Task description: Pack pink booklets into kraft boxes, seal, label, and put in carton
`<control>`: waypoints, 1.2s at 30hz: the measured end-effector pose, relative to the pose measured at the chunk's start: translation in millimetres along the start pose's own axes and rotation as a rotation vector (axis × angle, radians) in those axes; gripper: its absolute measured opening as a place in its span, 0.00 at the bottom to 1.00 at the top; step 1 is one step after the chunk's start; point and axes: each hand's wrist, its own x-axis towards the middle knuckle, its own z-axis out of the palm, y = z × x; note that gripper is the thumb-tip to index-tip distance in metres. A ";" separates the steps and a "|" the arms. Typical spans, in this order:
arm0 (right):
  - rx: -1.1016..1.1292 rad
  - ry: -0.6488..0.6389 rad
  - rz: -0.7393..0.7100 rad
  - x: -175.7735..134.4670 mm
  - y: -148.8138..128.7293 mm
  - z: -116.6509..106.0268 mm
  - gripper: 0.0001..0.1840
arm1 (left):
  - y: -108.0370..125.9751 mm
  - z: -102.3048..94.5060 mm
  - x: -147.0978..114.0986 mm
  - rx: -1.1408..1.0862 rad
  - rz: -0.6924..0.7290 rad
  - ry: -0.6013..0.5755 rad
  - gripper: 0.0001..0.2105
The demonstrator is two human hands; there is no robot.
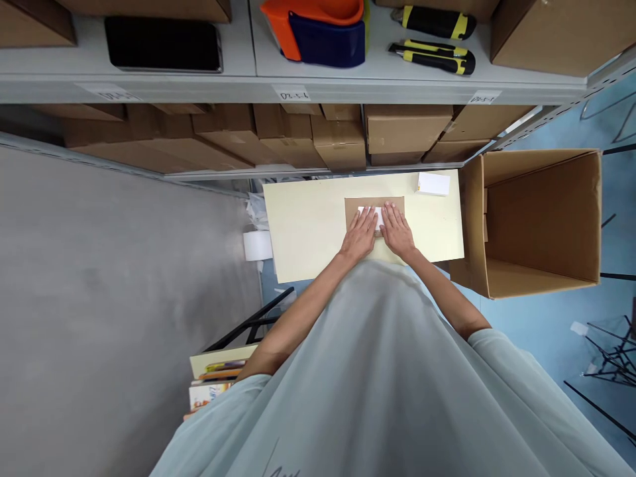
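A small brown cardboard box (350, 207) lies on the cream tabletop (308, 232) in front of me. On its upper face is a white label (379, 220). My left hand (361, 233) rests flat on the label's left side, fingers stretched out. From the right, my right hand (396, 230) lies on the label's other edge, its fingers straight as well. Both hands press down on the box, and neither grips anything. Part of the label and the near side of the box are hidden under my hands.
A white stack of labels or small box (433, 183) sits at the table's back right. A large open carton (541, 218) stands right of the table. Overhead shelving (248, 89) holds boxes, a phone (163, 44) and cutters (434, 58). A white roll (257, 246) is at left.
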 end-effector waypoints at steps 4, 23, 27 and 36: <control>-0.012 -0.038 -0.053 -13.7 6.1 -4.0 0.36 | -14.0 8.1 -5.2 0.003 0.001 -0.072 0.35; -0.107 -0.080 -0.073 -63.1 20.7 -8.1 0.36 | -15.7 17.0 -49.9 0.084 -0.006 -0.127 0.35; -0.082 -0.030 -0.072 -46.3 17.9 -7.3 0.38 | -9.6 8.8 -29.4 0.076 -0.002 -0.070 0.34; -0.039 -0.013 -0.028 0.3 6.4 -3.5 0.37 | -20.1 1.7 15.2 0.038 -0.039 -0.126 0.34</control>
